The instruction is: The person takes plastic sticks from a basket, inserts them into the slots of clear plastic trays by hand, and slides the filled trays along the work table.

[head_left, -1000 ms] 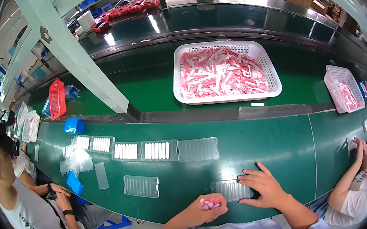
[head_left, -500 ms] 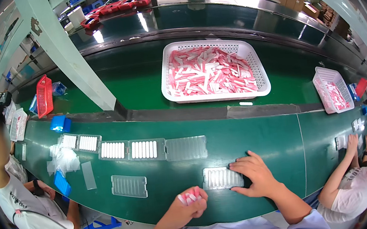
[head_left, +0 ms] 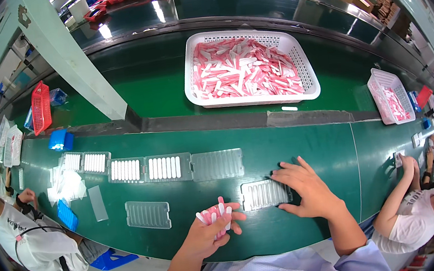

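Observation:
My left hand point(head_left: 202, 239) is closed around a bunch of small pink-and-white strips point(head_left: 214, 217) with rounded ends, which fan out above the fingers. Just right of it a clear ribbed plastic tray point(head_left: 262, 194) lies flat on the green table. My right hand point(head_left: 314, 195) spreads its fingers over the tray's right end, fingertips at its edge. A second clear ribbed tray point(head_left: 148, 214) lies to the left. Behind them runs a row of clear trays, some filled with white strips point(head_left: 164, 168), and the rightmost tray point(head_left: 217, 164) holds none.
A large white basket point(head_left: 256, 100) heaped with pink-and-white strips stands beyond a dark ledge point(head_left: 200, 125). One loose white strip point(head_left: 289, 108) lies before it. Clear sheets point(head_left: 66, 186) and blue blocks point(head_left: 67, 214) are at left. People sit on both sides; a post point(head_left: 67, 61) rises at left.
My left hand has turned and loosened, so the strips now stick up and fan out. My right hand stays by the tray with fingers more spread. The whole view has shifted slightly.

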Tool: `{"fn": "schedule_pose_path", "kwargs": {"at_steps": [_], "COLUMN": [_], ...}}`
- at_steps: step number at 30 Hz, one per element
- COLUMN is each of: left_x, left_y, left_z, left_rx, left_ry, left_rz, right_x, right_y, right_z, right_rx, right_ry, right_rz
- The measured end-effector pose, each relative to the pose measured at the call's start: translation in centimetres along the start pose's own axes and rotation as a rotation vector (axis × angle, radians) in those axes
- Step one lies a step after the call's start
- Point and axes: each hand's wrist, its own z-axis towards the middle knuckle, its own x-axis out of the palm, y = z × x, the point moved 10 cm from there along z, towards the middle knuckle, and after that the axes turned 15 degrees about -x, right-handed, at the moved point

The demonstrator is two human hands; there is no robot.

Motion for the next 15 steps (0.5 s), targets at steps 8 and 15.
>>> {"fn": "schedule_pose_path", "kwargs": {"at_steps": [8,15], "left_x": [3.1,4.0], "left_y": [0.9,0.8], "left_z": [1.5,1.2], "left_rx": [-0.116,-0.109], "left_ry": [0.135,0.115], "left_rz": [0.038,0.188], "right_x": [-0.1,1.9], "right_y": [1.6,-1.1], "right_z": [3.4,4.2], "right_rx": [-0.024,0.126], "right_ry": [-0.280,-0.377], "right_rz": [0.589,1.003]}}
